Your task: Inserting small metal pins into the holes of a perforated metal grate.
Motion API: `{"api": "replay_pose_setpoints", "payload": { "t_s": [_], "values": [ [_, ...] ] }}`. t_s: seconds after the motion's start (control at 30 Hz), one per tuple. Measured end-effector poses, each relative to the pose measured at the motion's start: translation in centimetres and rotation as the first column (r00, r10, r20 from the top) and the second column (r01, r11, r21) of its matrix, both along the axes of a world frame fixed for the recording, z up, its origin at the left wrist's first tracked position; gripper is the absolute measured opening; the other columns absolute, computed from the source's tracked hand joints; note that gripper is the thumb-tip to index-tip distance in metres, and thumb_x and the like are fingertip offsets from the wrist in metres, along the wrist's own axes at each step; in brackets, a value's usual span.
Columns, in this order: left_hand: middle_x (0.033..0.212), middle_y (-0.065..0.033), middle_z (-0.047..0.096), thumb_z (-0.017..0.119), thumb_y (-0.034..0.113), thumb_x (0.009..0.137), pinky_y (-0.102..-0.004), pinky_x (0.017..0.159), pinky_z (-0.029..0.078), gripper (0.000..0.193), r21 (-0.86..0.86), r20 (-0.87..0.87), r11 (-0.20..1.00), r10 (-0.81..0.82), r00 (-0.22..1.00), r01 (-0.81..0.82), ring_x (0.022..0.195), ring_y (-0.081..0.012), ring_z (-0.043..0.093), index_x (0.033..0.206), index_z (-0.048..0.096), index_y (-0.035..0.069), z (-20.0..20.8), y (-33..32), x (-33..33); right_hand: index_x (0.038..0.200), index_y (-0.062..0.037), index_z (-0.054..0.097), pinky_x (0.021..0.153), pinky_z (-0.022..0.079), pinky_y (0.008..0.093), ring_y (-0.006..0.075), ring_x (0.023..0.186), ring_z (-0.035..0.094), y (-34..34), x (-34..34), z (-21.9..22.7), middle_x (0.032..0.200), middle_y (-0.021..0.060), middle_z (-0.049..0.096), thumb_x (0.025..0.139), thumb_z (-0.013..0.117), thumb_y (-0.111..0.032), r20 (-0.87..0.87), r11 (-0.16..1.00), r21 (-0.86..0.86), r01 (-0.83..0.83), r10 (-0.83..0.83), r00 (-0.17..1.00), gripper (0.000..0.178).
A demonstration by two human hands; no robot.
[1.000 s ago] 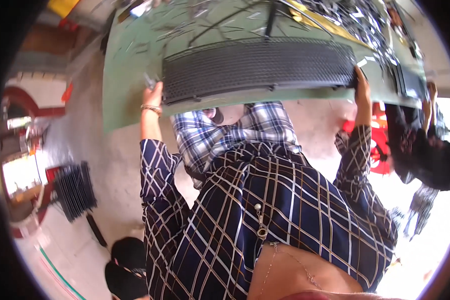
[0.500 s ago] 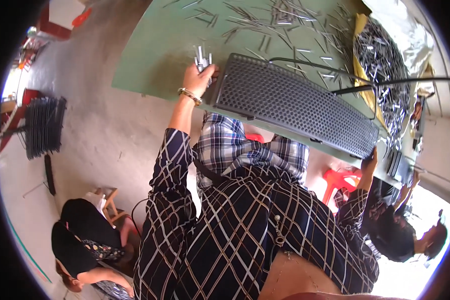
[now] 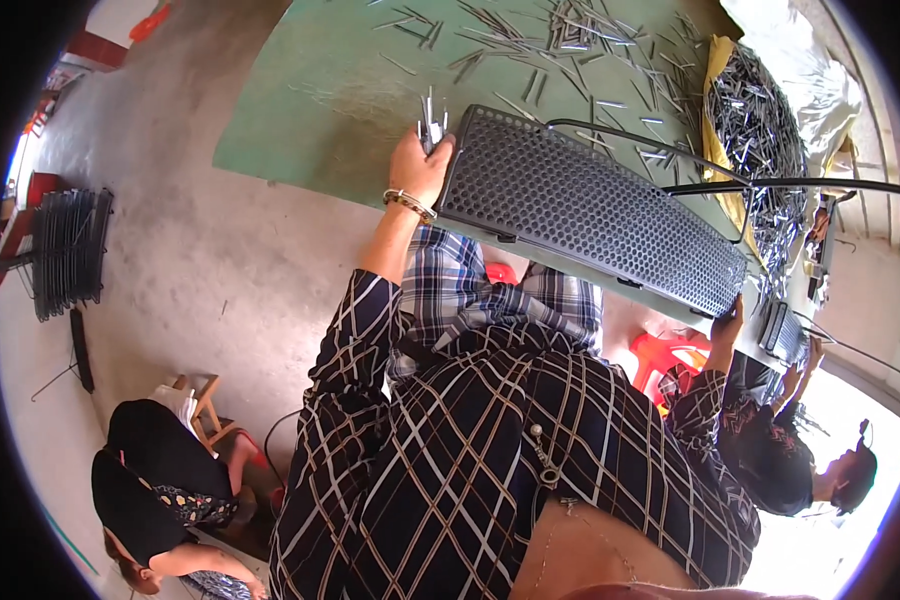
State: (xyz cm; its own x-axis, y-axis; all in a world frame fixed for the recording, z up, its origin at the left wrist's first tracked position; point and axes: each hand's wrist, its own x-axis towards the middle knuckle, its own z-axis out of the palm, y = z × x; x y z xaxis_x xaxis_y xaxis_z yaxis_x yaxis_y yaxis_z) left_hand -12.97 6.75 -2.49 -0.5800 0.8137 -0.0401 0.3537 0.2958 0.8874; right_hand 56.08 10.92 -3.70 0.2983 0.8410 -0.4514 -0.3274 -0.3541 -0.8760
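Note:
A long dark-grey perforated panel [image 3: 590,205] with rows of round holes lies tilted along the near edge of the green table. My left hand [image 3: 422,168] is closed around a bundle of short silvery metal strips [image 3: 431,120], whose ends stick up above the fingers. It is against the panel's left end; whether its fingers also grip the panel is hidden. At the far right end, my right hand [image 3: 728,322] is closed on the panel's corner, with some fingers out of sight.
More strips [image 3: 580,30] lie scattered over the green table [image 3: 310,110]. At right a yellow-edged sack [image 3: 760,130] holds a heap of them. A bent black wire frame [image 3: 660,140] rises behind the panel. Co-workers sit at lower left [image 3: 155,470] and right [image 3: 770,450].
My left hand, with the strips, has moved right and come up against the panel's left end. My right hand keeps its hold on the other end.

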Motion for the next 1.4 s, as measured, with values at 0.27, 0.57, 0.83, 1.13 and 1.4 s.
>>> {"api": "replay_pose_setpoints", "payload": {
  "t_s": [0.27,0.57,0.83,1.13,1.4],
  "values": [
    [0.065,-0.0128,0.061,0.064,0.026,0.076,-0.0343,0.056,0.044,0.027,-0.105,-0.119,0.994,0.014,0.993,-0.027,0.059,-0.022,0.059,0.076,0.058,-0.001,0.9,-0.1,0.6,0.118,-0.0058,0.05,0.098,0.032,0.0324,0.0177,0.109,0.048,-0.1,-0.8,1.1,0.118,0.0042,0.054,0.09,0.047,-0.027,-0.061,1.0,0.013,-0.028,0.029,0.998,0.036],
    [0.073,-0.0188,0.061,0.062,0.027,0.074,-0.0418,0.063,0.046,0.028,-0.134,-0.169,0.99,0.018,0.985,-0.041,0.071,-0.0366,0.06,0.082,0.058,0.001,3.0,0.7,2.5,0.115,-0.0061,0.053,0.097,0.032,0.0314,0.0165,0.106,0.05,1.3,1.3,1.2,0.113,0.0026,0.056,0.089,0.048,-0.028,-0.072,1.0,0.014,-0.02,0.021,0.997,0.034],
    [0.07,-0.017,0.061,0.065,0.027,0.075,-0.04,0.06,0.045,0.028,-0.031,-0.124,0.999,0.028,0.992,-0.032,0.067,-0.0337,0.06,0.081,0.057,0.001,2.1,0.1,1.9,0.112,-0.0048,0.055,0.091,0.039,0.0296,0.0152,0.1,0.054,1.0,1.5,0.8,0.109,0.0033,0.058,0.089,0.049,-0.026,-0.046,0.999,0.026,0.02,-0.019,0.999,0.031],
    [0.082,-0.0078,0.066,0.065,0.021,0.08,-0.0254,0.065,0.047,0.021,0.316,0.165,0.948,-0.101,0.981,0.044,0.07,-0.0121,0.06,0.087,0.057,0.003,2.5,3.2,-3.1,0.104,0.0018,0.061,0.073,0.048,0.0276,0.0145,0.082,0.059,0.2,-8.4,9.1,0.092,0.0088,0.063,0.087,0.056,-0.029,0.933,0.958,0.282,-0.046,-0.263,0.246,0.035],
    [0.079,-0.0073,0.064,0.066,0.018,0.08,-0.0272,0.067,0.048,0.022,0.181,0.244,0.983,-0.036,0.969,-0.009,0.071,-0.0134,0.06,0.092,0.059,0.001,1.7,3.5,-4.5,0.103,0.0031,0.06,0.065,0.05,0.0223,0.0111,0.076,0.059,1.7,-30.1,15.7,0.095,0.0087,0.063,0.086,0.054,-0.005,0.762,0.798,0.296,-0.525,0.134,0.633,0.02]
  ]
}}
